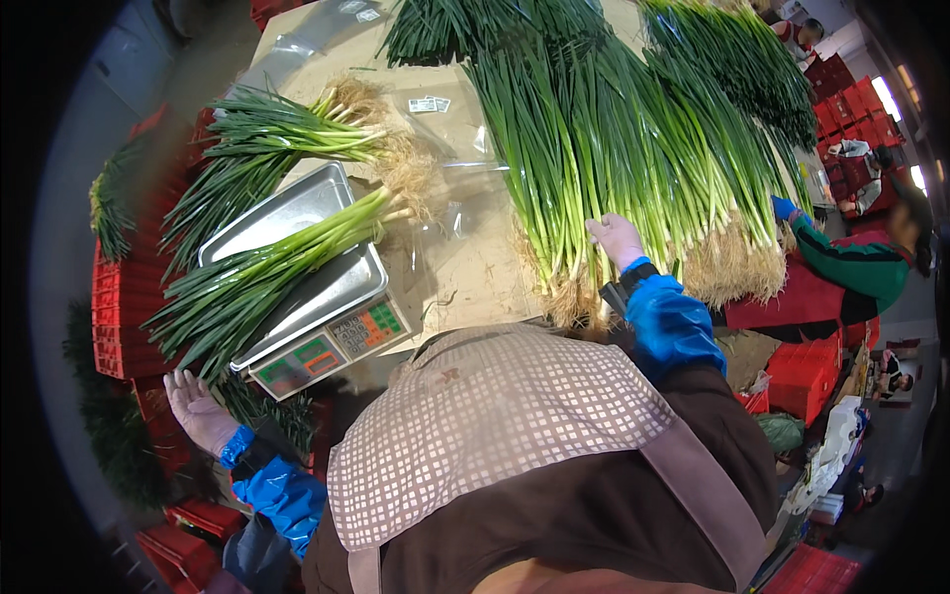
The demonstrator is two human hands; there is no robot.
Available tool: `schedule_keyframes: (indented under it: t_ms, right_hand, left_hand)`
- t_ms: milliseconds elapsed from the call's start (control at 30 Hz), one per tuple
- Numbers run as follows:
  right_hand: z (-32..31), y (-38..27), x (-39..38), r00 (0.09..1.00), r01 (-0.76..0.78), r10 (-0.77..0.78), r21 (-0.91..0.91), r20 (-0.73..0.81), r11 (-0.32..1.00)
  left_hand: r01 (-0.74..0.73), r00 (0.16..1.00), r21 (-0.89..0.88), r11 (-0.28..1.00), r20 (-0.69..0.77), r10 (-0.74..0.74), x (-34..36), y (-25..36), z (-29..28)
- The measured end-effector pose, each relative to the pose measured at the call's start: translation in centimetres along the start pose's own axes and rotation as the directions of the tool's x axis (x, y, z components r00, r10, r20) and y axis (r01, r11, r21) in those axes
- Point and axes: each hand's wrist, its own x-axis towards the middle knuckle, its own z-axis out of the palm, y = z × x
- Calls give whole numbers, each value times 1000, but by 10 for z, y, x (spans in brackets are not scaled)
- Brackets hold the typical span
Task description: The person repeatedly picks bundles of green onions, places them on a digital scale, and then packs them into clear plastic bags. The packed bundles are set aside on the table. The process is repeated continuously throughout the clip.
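Note:
My gloved left hand is open, fingers spread, beside the lower-left corner of the scale, below the leaf tips of a green onion bunch. That bunch lies across the steel pan of a digital scale. My gloved right hand has its fingers closed on white-green stalks at the near edge of a wide spread of green onions, roots toward me. Another bunch lies behind the scale. Clear plastic bags with white labels lie on the pale tabletop.
At the right, a co-worker in green and maroon reaches a blue-gloved hand to the onions. More people are farther back. Red crates stand at left, lower right and upper right. A dark pile of onions fills the far table.

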Motion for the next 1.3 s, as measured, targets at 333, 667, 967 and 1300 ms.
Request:
schedule_keyframes:
  t_ms: [333, 667, 967, 1300]
  right_hand:
    - [-31, -174, -87, 842, 59, -405, 684, 357, 727]
    - [79, -328, -83, 341, 781, -853, 386, 395, 491]
    - [250, -337, -60, 239, 970, -863, -159, 445, 186]
    - [205, -312, -33, 159, 987, -980, 16, 122, 162]
  left_hand:
    - [185, 888, -36, 982, 433, -152, -44, 4, 75]
    - [171, 886, -47, 984, 443, -133, -61, 5, 90]
    - [287, 898, 146, 947, 303, -319, -74, -27, 47]
    - [4, 1000, 142, 990, 27, -7, -55, 9, -18]
